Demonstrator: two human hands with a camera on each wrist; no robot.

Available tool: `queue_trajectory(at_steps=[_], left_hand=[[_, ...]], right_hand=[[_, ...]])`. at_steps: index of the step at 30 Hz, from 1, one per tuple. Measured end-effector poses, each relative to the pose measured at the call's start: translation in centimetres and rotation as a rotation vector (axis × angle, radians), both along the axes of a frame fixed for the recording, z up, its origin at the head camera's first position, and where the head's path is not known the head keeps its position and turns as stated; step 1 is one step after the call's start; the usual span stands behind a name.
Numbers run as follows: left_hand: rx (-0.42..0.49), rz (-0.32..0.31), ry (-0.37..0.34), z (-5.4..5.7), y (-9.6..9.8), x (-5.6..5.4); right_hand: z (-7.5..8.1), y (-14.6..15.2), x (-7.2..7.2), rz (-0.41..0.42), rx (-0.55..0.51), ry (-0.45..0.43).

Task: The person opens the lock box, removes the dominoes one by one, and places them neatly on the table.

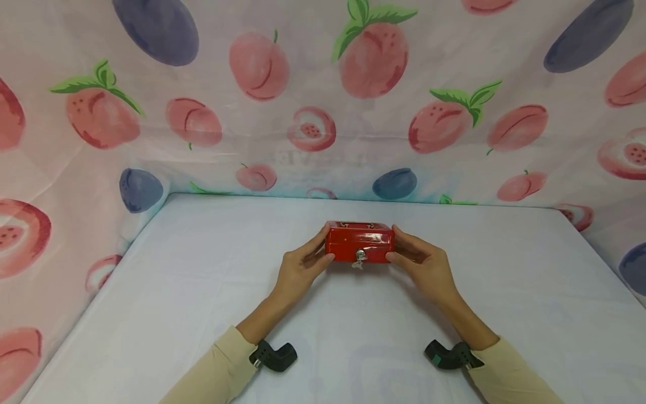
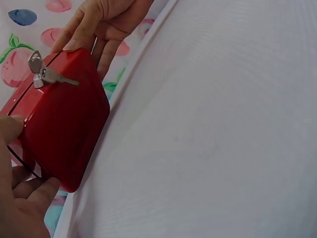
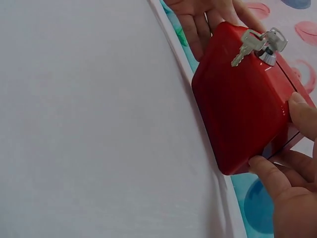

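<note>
1. Red box [image 1: 360, 241] sits directly between the two hands, lid closed, its lock face toward the person.
2. Left hand [image 1: 301, 269] grips the box's left end: thumb at the front corner, fingers behind and along the side.
3. Right hand [image 1: 426, 266] grips the right end, near mirror image.
4. Keys [image 3: 245, 47] hang at the lock [image 3: 267, 58], midway between both thumbs, touched by neither. A carry handle [image 1: 357, 225] lies on the lid, just above thumb level, ungripped.
5. Box looks raised off the tabletop [image 1: 227, 252], since both wrist views show its underside; the gap below the hands is hard to judge from the head view.
6. To hold it well: equal squeeze from both hands, wrists at matching height, box level. Smooth painted metal, by the look of it, so could slip if one side relaxes.
7. Thumbs best left at the corners, away from the lid seam and the dangling keys, which would likely swing or catch if the box tilts.
</note>
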State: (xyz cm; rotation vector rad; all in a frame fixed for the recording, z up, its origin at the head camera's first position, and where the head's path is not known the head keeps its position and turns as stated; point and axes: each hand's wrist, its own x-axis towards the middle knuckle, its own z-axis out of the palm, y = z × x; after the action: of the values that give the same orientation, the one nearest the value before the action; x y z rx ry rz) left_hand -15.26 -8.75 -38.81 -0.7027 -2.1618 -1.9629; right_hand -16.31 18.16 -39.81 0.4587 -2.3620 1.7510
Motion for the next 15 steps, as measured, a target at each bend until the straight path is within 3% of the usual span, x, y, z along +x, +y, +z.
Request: queue_trajectory(at_steps=[8, 15], left_hand=[[0.023, 0.029, 0.062, -0.3, 0.0, -0.2], [-0.019, 0.072, 0.039, 0.0, 0.1, -0.1]], right_hand=[[-0.5, -0.6, 0.2, 0.023, -0.091, 0.022], [-1.1, -1.0, 0.2, 0.017, -0.101, -0.002]])
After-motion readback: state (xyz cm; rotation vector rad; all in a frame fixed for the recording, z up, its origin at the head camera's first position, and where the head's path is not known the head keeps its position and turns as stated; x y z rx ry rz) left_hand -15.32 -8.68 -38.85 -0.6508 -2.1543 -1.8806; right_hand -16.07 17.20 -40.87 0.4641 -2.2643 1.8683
